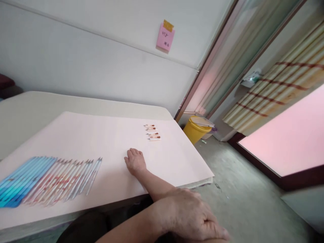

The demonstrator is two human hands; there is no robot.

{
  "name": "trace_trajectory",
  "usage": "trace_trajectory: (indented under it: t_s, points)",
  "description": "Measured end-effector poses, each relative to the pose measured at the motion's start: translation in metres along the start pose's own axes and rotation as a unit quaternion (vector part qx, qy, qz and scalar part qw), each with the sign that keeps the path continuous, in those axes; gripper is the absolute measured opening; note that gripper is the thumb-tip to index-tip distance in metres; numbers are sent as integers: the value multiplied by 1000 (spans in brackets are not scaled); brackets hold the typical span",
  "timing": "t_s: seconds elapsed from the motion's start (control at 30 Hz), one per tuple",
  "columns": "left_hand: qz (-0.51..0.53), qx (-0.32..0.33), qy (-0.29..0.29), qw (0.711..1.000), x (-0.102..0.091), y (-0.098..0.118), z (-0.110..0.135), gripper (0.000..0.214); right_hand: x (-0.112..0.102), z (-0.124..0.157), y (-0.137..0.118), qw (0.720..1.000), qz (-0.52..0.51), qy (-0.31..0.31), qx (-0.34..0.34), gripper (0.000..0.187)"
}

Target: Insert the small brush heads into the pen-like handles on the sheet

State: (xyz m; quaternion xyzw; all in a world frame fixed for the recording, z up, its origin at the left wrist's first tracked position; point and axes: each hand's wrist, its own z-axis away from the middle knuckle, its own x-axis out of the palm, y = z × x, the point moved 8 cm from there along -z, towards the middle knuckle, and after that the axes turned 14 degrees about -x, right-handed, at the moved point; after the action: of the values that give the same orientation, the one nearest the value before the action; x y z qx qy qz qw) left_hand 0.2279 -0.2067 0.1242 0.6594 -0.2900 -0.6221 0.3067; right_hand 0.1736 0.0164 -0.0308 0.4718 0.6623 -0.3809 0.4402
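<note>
My right hand (135, 161) lies palm down on the pale pink tabletop sheet (113, 135), its fingers loosely bent and nothing visible in them. Across my right forearm rests my left hand (189, 214), wrapped over it near the elbow; its fingertips are mostly hidden. Left of my right hand is a row of slim white patterned pencils or pens (73, 179), tips pointing away from me. Beside them, flat light-blue patterned pieces (27, 179) lie side by side. Beyond my right hand, several small pens with brown ends (153, 134) lie spaced in a column.
A whitish wall with a pink note (165, 37) stands behind the table. A yellow bin (196, 130) is on the floor past the table's right edge. Striped curtains (275, 84) hang at the right, above the grey floor (235, 189).
</note>
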Motion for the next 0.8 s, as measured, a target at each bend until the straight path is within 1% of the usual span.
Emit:
trace_trajectory:
  t_s: [0.03, 0.1, 0.2, 0.33, 0.4, 0.47, 0.53, 0.57, 0.67, 0.8]
  points:
    - [-11, 6, -13, 1000, 1, 2, 1, 38, 0, 0, 0, 1000, 3, 0, 2, 27]
    - [-30, -5, -8, 999, 0, 3, 1, 39, 0, 0, 1, 1000, 9, 1, 4, 28]
    - [-43, -29, 33, 998, -3, 1, -1, 35, 0, 0, 1, 1000, 15, -4, 1, 29]
    - [-34, -58, 96, 993, -4, -7, -2, 32, 1, 0, 1, 1000, 16, -18, 0, 28]
    - [-29, -49, 125, 991, -6, -7, 0, 27, 0, 0, 2, 1000, 16, -20, 3, 28]
    - [-32, -8, 118, 993, -5, -1, 3, 23, -1, 0, 1, 1000, 14, -16, 1, 27]
    - [-49, 27, 85, 995, -2, 5, 5, 26, -2, 0, 1, 1000, 14, -10, 2, 26]
    - [-59, 31, 73, 995, -1, 6, 6, 28, -3, 0, 1, 1000, 14, -8, 3, 26]
    - [-71, 4, 77, 994, -3, 4, 3, 27, -3, 0, 1, 1000, 13, -15, 7, 27]
    - [-30, -33, 111, 993, -4, -5, -1, 29, -2, 0, 1, 1000, 11, -27, 4, 29]
